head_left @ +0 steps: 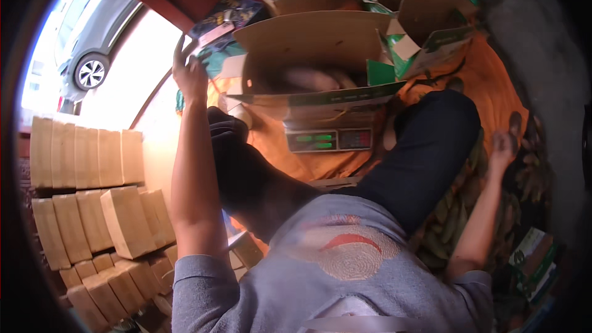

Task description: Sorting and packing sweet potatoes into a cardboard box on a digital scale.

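Observation:
My left hand [191, 77] is raised at the left of the open cardboard box [314, 31], its fingers apart and nothing visible in them. Far to the right, my right hand [504, 147] is closed around a brown, elongated tuber-like piece [515, 123], slightly blurred. Below that hand lies a heap of greenish-brown, long tuber-like pieces [453, 225]. Between my knees the box sits on a digital scale [330, 140] with a lit green display. A few pale, blurred pieces [308, 79] lie inside the box.
Stacked tan cardboard boxes [86, 154] stand on the left. More open cartons [431, 21] are at the back right, on an orange sheet [493, 80]. A green-and-white carton [533, 259] lies at lower right. Outside, a grey car [98, 31] is parked.

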{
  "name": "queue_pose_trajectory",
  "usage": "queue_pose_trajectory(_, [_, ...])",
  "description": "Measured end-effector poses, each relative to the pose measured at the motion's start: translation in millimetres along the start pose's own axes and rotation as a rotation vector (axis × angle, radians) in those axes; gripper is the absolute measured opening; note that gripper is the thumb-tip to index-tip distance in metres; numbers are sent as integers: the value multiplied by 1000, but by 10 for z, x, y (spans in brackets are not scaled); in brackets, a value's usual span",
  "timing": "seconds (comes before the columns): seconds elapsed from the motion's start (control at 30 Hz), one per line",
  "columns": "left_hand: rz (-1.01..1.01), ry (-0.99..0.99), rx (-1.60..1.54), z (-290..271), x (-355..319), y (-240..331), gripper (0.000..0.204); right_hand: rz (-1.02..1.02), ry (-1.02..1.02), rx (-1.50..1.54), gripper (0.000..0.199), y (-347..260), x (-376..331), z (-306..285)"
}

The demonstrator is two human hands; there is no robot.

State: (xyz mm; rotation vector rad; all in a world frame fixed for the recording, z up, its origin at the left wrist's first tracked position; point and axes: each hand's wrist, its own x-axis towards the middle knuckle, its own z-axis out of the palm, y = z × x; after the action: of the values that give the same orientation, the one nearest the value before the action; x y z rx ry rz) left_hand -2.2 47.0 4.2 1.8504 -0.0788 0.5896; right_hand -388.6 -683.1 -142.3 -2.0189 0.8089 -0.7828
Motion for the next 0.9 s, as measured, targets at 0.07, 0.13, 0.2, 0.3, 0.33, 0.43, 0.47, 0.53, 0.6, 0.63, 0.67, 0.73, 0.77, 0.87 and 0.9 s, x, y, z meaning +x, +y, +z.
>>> queue_pose_trajectory(0.07, [43,-44,75,-225,314,163,39,-190,-123,99,35,-1543,277,555])
queue_pose_trajectory(0.13, [204,-204,357,-157,621,421,37,-341,-309,110,33,-2829,108,905])
queue_pose_trajectory(0.2, [257,-393,280,18,842,442,38,-544,-555,103,33,-3524,-165,1289])
queue_pose_trajectory(0.3, [342,-572,541,284,815,419,43,-892,-841,-130,36,-4078,-518,1813])
queue_pose_trajectory(0.33, [409,-604,604,384,743,404,48,-983,-908,-187,37,-4061,-584,2007])
queue_pose_trajectory(0.43, [213,-805,666,561,611,485,53,-1106,-1055,-421,25,-3898,-633,2353])
queue_pose_trajectory(0.47, [241,-822,747,529,651,247,54,-1108,-1080,-474,19,-3885,-664,2483])
queue_pose_trajectory(0.53, [179,-829,870,496,699,-28,43,-1137,-1123,-594,17,-3949,-659,2634])
queue_pose_trajectory(0.6, [157,-870,967,553,781,-117,27,-1101,-1136,-540,17,-3940,-640,2719])
queue_pose_trajectory(0.63, [154,-908,969,607,826,-57,27,-1108,-1130,-586,16,-3931,-630,2711])
queue_pose_trajectory(0.67, [130,-865,962,641,836,-107,27,-1127,-1132,-622,16,-3948,-649,2729])
queue_pose_trajectory(0.73, [177,-779,905,627,834,-251,24,-1143,-1140,-691,16,-4077,-739,2775])
queue_pose_trajectory(0.77, [181,-803,930,588,854,-203,24,-1175,-1106,-649,15,-4061,-751,2818])
queue_pose_trajectory(0.87, [250,-743,943,341,747,-263,27,-1183,-1104,-622,14,-4205,-803,2996])
queue_pose_trajectory(0.9, [233,-725,942,300,739,-313,27,-1221,-1088,-595,13,-4291,-829,3052])
